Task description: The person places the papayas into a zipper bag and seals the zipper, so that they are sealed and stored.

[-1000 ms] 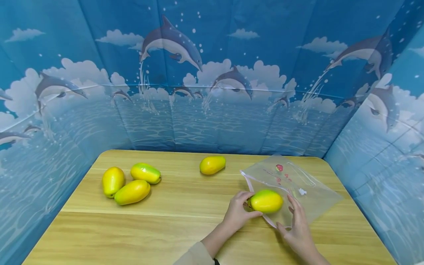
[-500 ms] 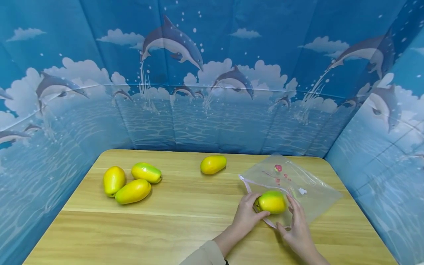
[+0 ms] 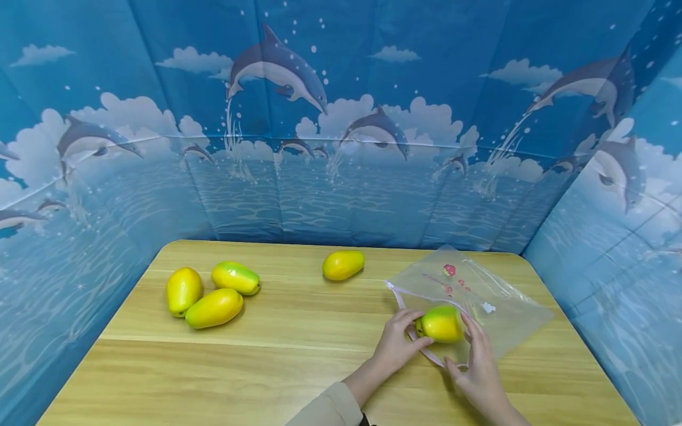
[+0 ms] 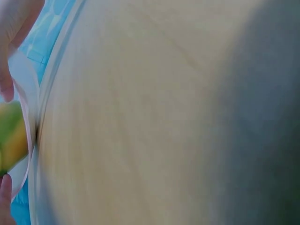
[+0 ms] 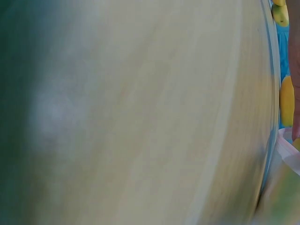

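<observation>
A yellow-green papaya [image 3: 443, 324] lies partly inside the mouth of a clear zip bag [image 3: 511, 319] with a pink-edged opening and red strawberry prints. My left hand [image 3: 396, 342] grips its stem end between fingers and thumb, at the bag's mouth. On the other side, my right hand [image 3: 482, 370] holds the bag's edge, thumb low and fingers higher, keeping the mouth apart. The left wrist view shows the papaya [image 4: 11, 136] behind the pink rim [image 4: 29, 136], fingertips above and below it. Only a blurred sliver of the bag [image 5: 287, 147] shows in the right wrist view.
Three more papayas lie grouped at the left: one upright [image 3: 183, 291], one behind [image 3: 235, 278], one in front [image 3: 214, 309]. Another papaya [image 3: 343, 265] sits near the back edge of the wooden table [image 3: 213, 378]. A dolphin-printed curtain [image 3: 341, 189] surrounds the table.
The papaya has moved right, deeper into the bag's mouth, with my left hand following it. My right hand has stayed nearly still at the bag's edge.
</observation>
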{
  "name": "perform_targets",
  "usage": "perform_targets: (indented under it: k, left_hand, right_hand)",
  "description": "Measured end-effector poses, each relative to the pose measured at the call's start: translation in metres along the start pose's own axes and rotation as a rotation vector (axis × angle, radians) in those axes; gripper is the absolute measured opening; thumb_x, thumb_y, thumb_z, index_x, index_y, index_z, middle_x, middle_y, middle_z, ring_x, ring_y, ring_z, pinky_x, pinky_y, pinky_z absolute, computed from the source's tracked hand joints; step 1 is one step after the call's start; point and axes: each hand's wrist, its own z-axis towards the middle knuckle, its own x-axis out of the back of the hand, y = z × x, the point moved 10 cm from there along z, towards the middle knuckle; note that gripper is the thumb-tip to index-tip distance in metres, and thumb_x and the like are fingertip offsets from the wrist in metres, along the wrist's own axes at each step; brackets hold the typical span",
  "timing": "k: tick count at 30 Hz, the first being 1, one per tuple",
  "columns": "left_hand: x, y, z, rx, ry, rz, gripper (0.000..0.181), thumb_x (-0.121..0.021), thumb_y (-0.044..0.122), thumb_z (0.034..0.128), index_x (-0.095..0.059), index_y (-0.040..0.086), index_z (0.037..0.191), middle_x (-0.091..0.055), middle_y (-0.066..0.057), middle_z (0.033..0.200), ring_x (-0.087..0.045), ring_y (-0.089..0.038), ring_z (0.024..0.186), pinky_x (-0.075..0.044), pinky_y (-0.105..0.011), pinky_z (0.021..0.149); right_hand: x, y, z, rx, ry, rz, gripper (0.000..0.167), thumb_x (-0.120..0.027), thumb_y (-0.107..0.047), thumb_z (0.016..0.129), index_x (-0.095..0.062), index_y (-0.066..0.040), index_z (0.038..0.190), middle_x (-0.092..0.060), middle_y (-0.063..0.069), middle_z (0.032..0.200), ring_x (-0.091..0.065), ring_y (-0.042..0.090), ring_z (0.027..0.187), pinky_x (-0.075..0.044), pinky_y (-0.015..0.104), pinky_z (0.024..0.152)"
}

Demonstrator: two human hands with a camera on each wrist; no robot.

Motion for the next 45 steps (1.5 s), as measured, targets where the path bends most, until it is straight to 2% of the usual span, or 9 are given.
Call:
perform_targets:
  k: [11, 18, 28, 36, 40, 45]
  left_hand:
    - [-0.013, -0.003, 0.009, 0.021, 0.0, -0.08, 0.044, -0.074, 0.013, 0.0751, -0.058, 0.001, 0.114, -0.057, -0.008, 0.11, -0.057, -0.011, 0.098, -0.047, -0.01, 0.08]
    - [-0.018, -0.001, 0.013, 0.027, -0.003, -0.08, 0.043, -0.073, 0.013, 0.0755, -0.059, 0.001, 0.114, -0.058, -0.008, 0.11, -0.057, -0.011, 0.099, -0.047, -0.009, 0.08]
    - [-0.027, -0.01, 0.015, 0.103, 0.004, -0.104, 0.046, -0.074, 0.011, 0.0743, -0.058, 0.001, 0.116, -0.057, -0.007, 0.111, -0.056, -0.011, 0.101, -0.047, -0.011, 0.082]
    - [-0.03, -0.018, 0.012, 0.192, 0.016, -0.111, 0.046, -0.075, 0.009, 0.0732, -0.058, 0.002, 0.116, -0.058, -0.005, 0.111, -0.057, -0.009, 0.099, -0.047, -0.011, 0.082]
    - [-0.029, -0.02, 0.011, 0.201, 0.017, -0.116, 0.045, -0.075, 0.009, 0.0731, -0.059, 0.002, 0.115, -0.058, -0.006, 0.11, -0.057, -0.01, 0.099, -0.047, -0.011, 0.082]
    - [-0.027, -0.019, 0.009, 0.185, 0.021, -0.112, 0.046, -0.074, 0.01, 0.0737, -0.058, 0.003, 0.116, -0.059, -0.005, 0.111, -0.058, -0.01, 0.098, -0.047, -0.012, 0.083]
  right_hand:
    - [0.001, -0.005, 0.001, 0.051, 0.019, 0.008, 0.109, -0.075, 0.026, 0.035, -0.03, 0.013, 0.134, -0.034, 0.032, 0.13, -0.023, 0.006, 0.131, -0.026, 0.006, 0.1]
    - [-0.001, -0.006, 0.001, 0.07, 0.02, 0.021, 0.107, -0.074, 0.025, 0.036, -0.03, 0.014, 0.133, -0.035, 0.033, 0.129, -0.023, 0.007, 0.131, -0.026, 0.006, 0.1]
    - [-0.003, -0.005, 0.002, 0.066, -0.004, 0.072, 0.102, -0.071, 0.023, 0.039, -0.029, 0.017, 0.132, -0.032, 0.037, 0.128, -0.023, 0.008, 0.132, -0.026, 0.008, 0.102]
    - [-0.006, -0.001, 0.002, -0.004, -0.052, 0.058, 0.1, -0.07, 0.022, 0.047, -0.025, 0.012, 0.136, -0.031, 0.034, 0.13, -0.021, 0.004, 0.131, -0.025, 0.007, 0.102]
    - [-0.004, -0.004, 0.003, 0.043, -0.027, 0.052, 0.102, -0.071, 0.023, 0.042, -0.027, 0.014, 0.134, -0.032, 0.035, 0.129, -0.023, 0.005, 0.13, -0.025, 0.007, 0.102]
    - [-0.004, -0.005, 0.002, 0.084, 0.006, 0.048, 0.103, -0.073, 0.023, 0.038, -0.03, 0.017, 0.131, -0.034, 0.035, 0.128, -0.024, 0.006, 0.129, -0.026, 0.006, 0.101]
